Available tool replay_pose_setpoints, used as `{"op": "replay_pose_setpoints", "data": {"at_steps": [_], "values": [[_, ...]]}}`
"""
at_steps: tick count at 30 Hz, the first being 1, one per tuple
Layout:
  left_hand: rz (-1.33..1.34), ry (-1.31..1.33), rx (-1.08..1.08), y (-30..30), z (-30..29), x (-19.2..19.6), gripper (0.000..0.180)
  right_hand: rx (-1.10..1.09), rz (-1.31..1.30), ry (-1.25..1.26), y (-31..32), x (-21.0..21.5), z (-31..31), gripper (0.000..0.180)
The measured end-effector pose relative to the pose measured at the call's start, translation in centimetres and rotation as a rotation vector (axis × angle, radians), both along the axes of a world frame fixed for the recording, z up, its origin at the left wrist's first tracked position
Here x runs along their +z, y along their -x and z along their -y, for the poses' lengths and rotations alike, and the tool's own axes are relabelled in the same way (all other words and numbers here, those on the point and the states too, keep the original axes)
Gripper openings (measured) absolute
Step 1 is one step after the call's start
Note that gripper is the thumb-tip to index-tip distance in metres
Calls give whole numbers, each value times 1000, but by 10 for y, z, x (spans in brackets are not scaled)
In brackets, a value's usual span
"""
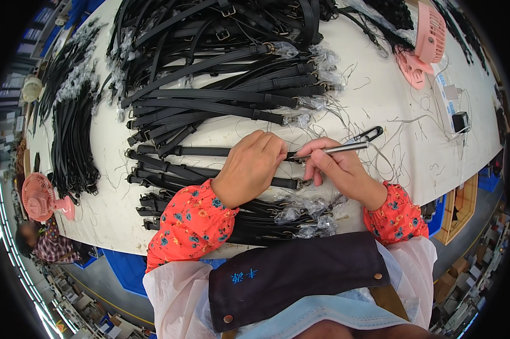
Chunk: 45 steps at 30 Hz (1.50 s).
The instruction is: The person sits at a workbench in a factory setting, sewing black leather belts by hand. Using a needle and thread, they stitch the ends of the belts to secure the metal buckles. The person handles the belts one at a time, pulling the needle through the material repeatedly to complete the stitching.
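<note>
Head view. The left hand (249,166) lay curled, knuckles up, over a black strap (209,151) stretched across the white counter (379,96), pinning it near its metal end. The right hand (336,166) was closed around a slim thread snipper (351,144), a metal tool with a black looped handle end, its tip set against the strap just beside the left fingertips. Whether the blades were shut on a thread could not be told.

Judgement on the step: trimming at the strap end would go best with the strap held flat and taut under the left hand, the tip kept close to the stitching but off the leather, and the left fingertips kept clear of the blades, since both hands were almost touching.

Surroundings: a large heap of black straps (221,68) with plastic-wrapped buckles lay beyond the hands; a second bundle (266,217) lay between the hands and the counter's near edge, touching the forearms. Further straps (74,135) lay at the far left. Loose thread ends (401,121) were scattered over the counter. A pink fan (427,42) stood at the upper right, another pink fan (40,198) at the left edge. The near bundle crowded the wrists and could snag the worked strap.
</note>
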<state>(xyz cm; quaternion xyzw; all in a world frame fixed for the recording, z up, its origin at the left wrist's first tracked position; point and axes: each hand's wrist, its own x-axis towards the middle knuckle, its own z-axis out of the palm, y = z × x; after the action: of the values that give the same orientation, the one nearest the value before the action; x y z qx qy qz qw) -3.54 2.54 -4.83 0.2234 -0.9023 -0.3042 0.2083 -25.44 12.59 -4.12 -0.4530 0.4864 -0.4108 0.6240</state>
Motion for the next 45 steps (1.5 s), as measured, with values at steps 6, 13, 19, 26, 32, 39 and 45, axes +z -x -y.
{"op": "replay_pose_setpoints", "data": {"at_steps": [6,13,19,26,32,39,45], "values": [[11,-31,10,0,0,2,9,23,-9,-2,0,1,0,31],[-44,-459,304,0,3,2,11,-42,25,25,1,-2,-1,32],[-188,-282,386,-1,8,0,16,-124,71,61,1,-4,-2,33],[-10,-108,92,2,2,-5,21,-147,36,93,5,-5,-2,35],[13,-96,79,6,3,-4,9,-106,31,64,3,-4,-1,31],[-35,-169,144,4,3,-5,8,-57,10,38,1,-3,0,30],[-35,-165,150,3,3,-4,9,-26,-11,16,1,-1,0,32]]}}
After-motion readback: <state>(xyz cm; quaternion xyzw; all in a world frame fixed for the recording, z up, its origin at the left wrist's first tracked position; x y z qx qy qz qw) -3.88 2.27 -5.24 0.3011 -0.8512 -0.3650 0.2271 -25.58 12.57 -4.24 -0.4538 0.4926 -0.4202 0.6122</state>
